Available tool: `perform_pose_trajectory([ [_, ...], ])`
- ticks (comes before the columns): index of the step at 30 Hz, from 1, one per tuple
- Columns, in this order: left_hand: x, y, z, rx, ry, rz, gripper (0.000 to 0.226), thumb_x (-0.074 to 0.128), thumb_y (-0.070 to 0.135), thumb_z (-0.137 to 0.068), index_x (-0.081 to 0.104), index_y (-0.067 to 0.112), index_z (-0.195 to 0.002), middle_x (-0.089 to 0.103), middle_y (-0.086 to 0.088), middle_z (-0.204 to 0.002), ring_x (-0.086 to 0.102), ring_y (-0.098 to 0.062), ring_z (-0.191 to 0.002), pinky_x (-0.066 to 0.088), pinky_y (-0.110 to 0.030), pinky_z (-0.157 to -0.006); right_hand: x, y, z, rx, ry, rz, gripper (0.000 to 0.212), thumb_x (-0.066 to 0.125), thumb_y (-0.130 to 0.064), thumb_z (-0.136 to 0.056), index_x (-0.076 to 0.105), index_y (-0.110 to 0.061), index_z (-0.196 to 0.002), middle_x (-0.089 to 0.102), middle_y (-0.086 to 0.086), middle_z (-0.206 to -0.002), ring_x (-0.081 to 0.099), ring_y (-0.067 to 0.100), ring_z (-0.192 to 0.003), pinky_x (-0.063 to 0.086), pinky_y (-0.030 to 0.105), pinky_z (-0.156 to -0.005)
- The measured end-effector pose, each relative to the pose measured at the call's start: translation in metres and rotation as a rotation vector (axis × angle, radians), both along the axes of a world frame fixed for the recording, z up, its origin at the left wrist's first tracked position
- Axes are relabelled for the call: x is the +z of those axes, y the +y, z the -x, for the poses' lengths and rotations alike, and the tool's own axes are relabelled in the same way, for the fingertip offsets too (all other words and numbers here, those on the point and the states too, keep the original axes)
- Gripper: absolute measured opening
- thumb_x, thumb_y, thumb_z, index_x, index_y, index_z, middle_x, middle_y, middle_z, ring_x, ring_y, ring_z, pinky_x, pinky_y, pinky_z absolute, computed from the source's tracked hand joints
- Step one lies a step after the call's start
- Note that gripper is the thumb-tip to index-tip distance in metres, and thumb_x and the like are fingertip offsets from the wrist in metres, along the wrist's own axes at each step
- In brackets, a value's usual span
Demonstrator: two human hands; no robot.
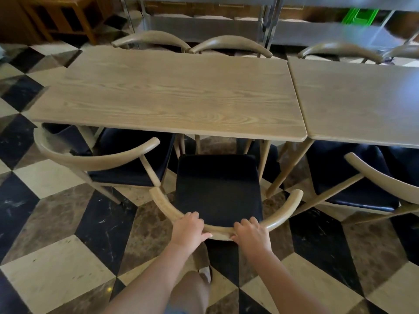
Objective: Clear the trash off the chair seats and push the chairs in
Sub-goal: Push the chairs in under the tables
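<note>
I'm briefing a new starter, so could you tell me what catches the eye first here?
Both hands, left hand and right hand, grip the curved pale-wood backrest of the dark-cushioned chair at centre. Its seat sits partly out from the pale wood-grain table.

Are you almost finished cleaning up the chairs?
Partly. Done: the black seat of the middle chair shows no trash. In hand: the left hand and right hand grip its curved backrest, but most of the seat is not yet under the table. Left: push it in, then the angled left chair and right chair.
</note>
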State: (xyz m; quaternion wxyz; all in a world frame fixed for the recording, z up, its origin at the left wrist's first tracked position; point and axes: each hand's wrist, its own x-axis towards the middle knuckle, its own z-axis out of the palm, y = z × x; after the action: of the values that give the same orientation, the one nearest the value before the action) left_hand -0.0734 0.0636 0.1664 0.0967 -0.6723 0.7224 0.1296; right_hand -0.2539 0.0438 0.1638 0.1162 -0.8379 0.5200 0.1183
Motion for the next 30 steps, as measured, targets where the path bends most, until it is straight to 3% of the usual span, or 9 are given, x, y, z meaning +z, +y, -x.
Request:
perform_pose_trajectory([
  [14,-0.019,-0.159,-0.034,0.046,0.072,0.074,0.047,0.052,0.054,-0.086,0.062,0.015,-0.109,0.059,0.0,-0.106,0.054,-0.016,-0.102,0.049,-0.029,-0.074,0.0,-0.161,-0.031,-0.032,-0.014,-0.01,0.026,0.046,-0.035,-0.095,0.052,-0.017,-0.113,0.057,0.002,-0.107,0.047,0.022,-0.1,0.042,0.031,-0.075],
  [17,-0.024,-0.173,-0.043,0.02,0.088,0.063,0.045,0.066,0.056,-0.075,0.07,0.014,-0.09,0.064,0.001,-0.087,0.061,-0.015,-0.084,0.053,-0.03,-0.059,0.0,-0.178,-0.036,-0.002,-0.012,-0.029,0.027,0.049,-0.037,-0.094,0.053,-0.016,-0.112,0.057,0.002,-0.105,0.048,0.023,-0.1,0.044,0.032,-0.073],
  [19,-0.028,-0.175,-0.047,-0.02,0.047,0.048,0.043,0.077,0.058,-0.06,0.071,0.016,-0.071,0.063,0.004,-0.069,0.062,-0.013,-0.066,0.048,-0.026,-0.042,0.001,-0.182,-0.036,0.01,-0.027,-0.059,0.027,0.069,-0.037,-0.081,0.061,-0.017,-0.096,0.062,0.002,-0.087,0.054,0.023,-0.084,0.048,0.033,-0.06],
  [21,-0.029,-0.174,-0.047,-0.016,0.04,0.079,0.043,0.081,0.057,-0.053,0.071,0.017,-0.066,0.061,0.005,-0.064,0.061,-0.012,-0.06,0.045,-0.024,-0.037,0.001,-0.184,-0.034,0.018,0.001,-0.05,0.033,0.085,-0.037,-0.06,0.065,-0.018,-0.078,0.06,0.0,-0.069,0.055,0.021,-0.067,0.046,0.031,-0.045],
  [22,-0.028,-0.175,-0.046,-0.02,0.037,0.081,0.043,0.081,0.057,-0.053,0.071,0.017,-0.066,0.062,0.005,-0.064,0.061,-0.012,-0.06,0.045,-0.024,-0.037,0.0,-0.183,-0.034,0.028,0.0,-0.074,0.031,0.082,-0.034,-0.066,0.064,-0.018,-0.084,0.061,0.001,-0.074,0.054,0.021,-0.072,0.047,0.032,-0.05],
  [25,-0.023,-0.175,-0.044,0.005,0.018,0.032,0.044,0.076,0.057,-0.06,0.073,0.016,-0.074,0.064,0.004,-0.071,0.063,-0.013,-0.067,0.048,-0.026,-0.042,-0.002,-0.182,-0.03,0.046,-0.05,-0.059,0.024,0.053,-0.03,-0.092,0.052,-0.017,-0.111,0.057,0.003,-0.104,0.048,0.023,-0.098,0.047,0.034,-0.074],
  [30,-0.016,-0.171,-0.038,0.07,0.068,0.039,0.047,0.058,0.053,-0.083,0.065,0.013,-0.108,0.062,-0.001,-0.104,0.058,-0.017,-0.1,0.051,-0.031,-0.072,0.003,-0.184,-0.032,0.031,-0.039,-0.058,0.029,0.05,-0.039,-0.092,0.052,-0.017,-0.112,0.057,0.002,-0.106,0.048,0.022,-0.101,0.046,0.033,-0.076],
])
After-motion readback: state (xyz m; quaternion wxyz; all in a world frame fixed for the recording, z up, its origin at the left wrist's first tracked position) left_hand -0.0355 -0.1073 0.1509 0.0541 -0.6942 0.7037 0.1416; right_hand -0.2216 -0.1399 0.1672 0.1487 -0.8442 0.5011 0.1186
